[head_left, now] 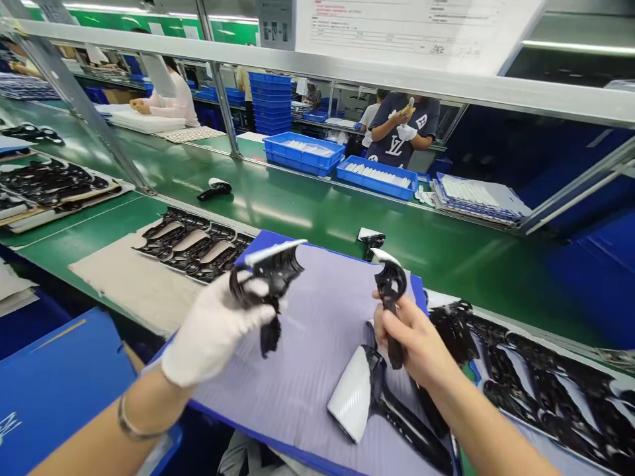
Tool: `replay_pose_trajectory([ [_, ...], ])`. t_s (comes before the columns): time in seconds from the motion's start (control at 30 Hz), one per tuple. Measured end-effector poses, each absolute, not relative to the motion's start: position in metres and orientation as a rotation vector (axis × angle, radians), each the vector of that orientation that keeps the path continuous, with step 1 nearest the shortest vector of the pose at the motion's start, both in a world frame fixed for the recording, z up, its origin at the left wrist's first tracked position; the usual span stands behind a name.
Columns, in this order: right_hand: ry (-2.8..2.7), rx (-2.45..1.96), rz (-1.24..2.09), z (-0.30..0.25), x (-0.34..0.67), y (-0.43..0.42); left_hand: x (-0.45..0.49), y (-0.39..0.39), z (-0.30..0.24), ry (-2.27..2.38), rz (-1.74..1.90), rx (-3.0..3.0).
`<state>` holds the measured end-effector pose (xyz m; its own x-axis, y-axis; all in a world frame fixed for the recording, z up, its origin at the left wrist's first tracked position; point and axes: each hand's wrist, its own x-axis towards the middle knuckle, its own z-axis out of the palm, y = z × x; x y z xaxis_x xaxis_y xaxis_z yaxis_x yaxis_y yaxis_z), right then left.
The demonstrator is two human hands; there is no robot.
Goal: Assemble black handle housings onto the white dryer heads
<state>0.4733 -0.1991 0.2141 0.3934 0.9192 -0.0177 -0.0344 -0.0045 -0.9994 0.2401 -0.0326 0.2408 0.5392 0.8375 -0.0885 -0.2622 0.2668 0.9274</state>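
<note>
My left hand (pixel 213 330), in a white glove, is closed around a black and white hair dryer shell half (pixel 280 271), with its hollow ribbed inside showing. My bare right hand (pixel 404 330) grips another hair dryer shell piece (pixel 391 281) by its black handle, its curved end up and a white edge on top. Both pieces are held above a pad covered in pale purple sheeting (pixel 317 344). Below my right hand, a hair dryer housing (pixel 352 396) with a white patterned barrel and glossy black handle lies on the pad. Another black handle beside it is partly hidden by my right forearm.
Trays of black shell parts lie at right (pixel 536 377) and left (pixel 198 244). Beyond the pad runs a green conveyor belt (pixel 278 205) carrying a few dryer pieces. Blue bins (pixel 302 155) stand across it. A metal frame (pixel 317 63) crosses above. Co-workers are at the far side.
</note>
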Motion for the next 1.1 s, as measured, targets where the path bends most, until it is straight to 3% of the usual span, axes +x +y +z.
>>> replay_pose_trajectory([
  [0.13,-1.12,-1.466,0.535,0.207,0.455,-0.253,0.261,-0.094,0.229,0.529,0.782,1.1],
  [0.37,-1.312,-1.462,0.225,0.204,0.426,-0.291,0.281,-0.144,0.234,0.609,0.539,0.99],
  [1.1,-1.361,-1.415,0.257,0.201,0.414,-0.292,0.284,-0.157,0.254,0.581,0.409,0.85],
])
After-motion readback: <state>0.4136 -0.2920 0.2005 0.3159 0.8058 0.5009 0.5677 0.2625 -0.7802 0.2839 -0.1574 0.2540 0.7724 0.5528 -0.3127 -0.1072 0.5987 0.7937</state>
